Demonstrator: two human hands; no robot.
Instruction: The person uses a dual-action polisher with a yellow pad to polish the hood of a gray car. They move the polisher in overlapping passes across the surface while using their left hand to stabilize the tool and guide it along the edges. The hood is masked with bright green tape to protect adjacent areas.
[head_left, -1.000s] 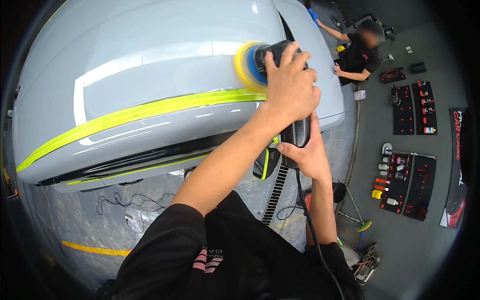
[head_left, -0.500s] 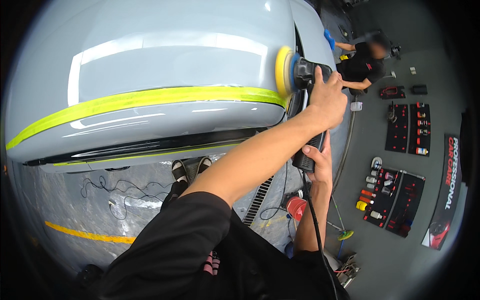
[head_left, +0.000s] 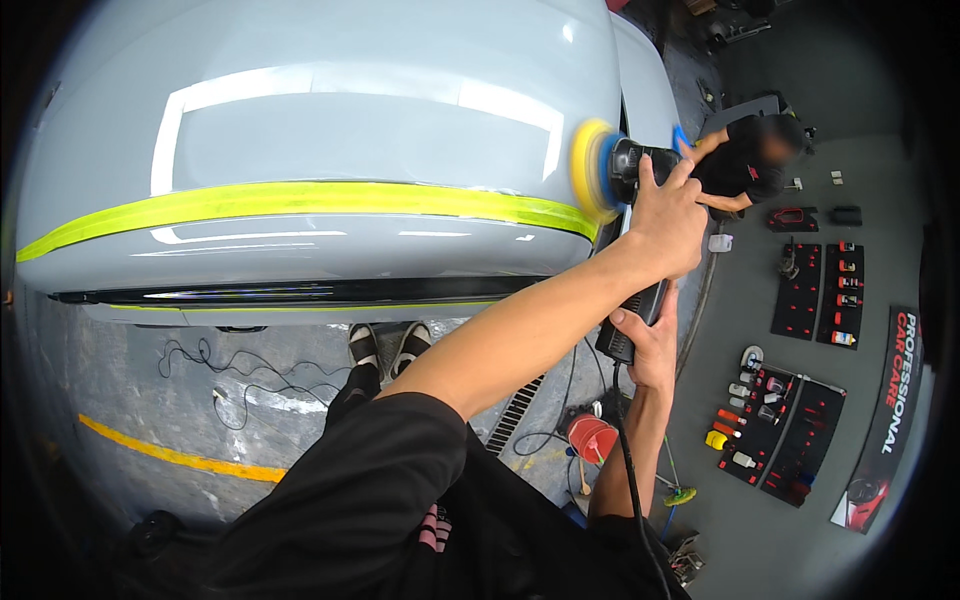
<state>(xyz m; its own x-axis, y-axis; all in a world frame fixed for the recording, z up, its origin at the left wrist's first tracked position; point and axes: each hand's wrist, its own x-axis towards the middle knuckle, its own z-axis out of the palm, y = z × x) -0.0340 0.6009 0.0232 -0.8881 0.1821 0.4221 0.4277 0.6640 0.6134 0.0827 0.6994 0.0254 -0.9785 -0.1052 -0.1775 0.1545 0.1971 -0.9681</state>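
Both my hands hold a black corded polisher with a yellow foam pad and a blue backing plate. My left hand wraps over its head, a finger stretched along the top. Lower down, my right hand grips the rear end of the body, where the black cord leaves. The pad stands on edge, its face against the right end of the glossy grey car panel. A strip of yellow-green masking tape runs along the panel's edge and ends beside the pad.
A co-worker in black leans at the car's far right, a blue item at one hand. Tool boards hang on the grey wall. On the floor are a red bucket, a drain grate and loose cable.
The car and polisher appear shifted right and slightly down in the view. The pad keeps about the same spot on the panel. The co-worker has shifted, with the blue item lower.
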